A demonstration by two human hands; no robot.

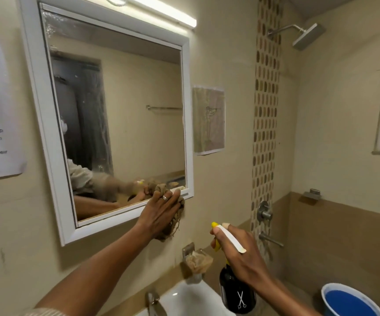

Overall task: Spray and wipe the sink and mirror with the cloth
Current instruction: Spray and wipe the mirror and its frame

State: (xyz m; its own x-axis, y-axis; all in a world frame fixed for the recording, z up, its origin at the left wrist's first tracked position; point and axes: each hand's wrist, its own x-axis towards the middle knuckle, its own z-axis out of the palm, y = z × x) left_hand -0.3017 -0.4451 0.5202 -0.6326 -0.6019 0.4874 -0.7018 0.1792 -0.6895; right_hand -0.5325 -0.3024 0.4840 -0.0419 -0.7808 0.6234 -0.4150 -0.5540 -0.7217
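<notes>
The left hand [161, 210] presses the cloth [173, 221] flat on the mirror [116, 110] frame at 5 o'clock. The right hand [237, 252] grips the spray bottle [235, 290] over the sink [184, 299]. Smears at 11 o'clock look unwiped.

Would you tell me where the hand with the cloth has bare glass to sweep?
Free: the mirror glass above the left hand, up to the top frame. Crowded: the bottom right corner, where the cloth presses, with the spray bottle below.
</notes>
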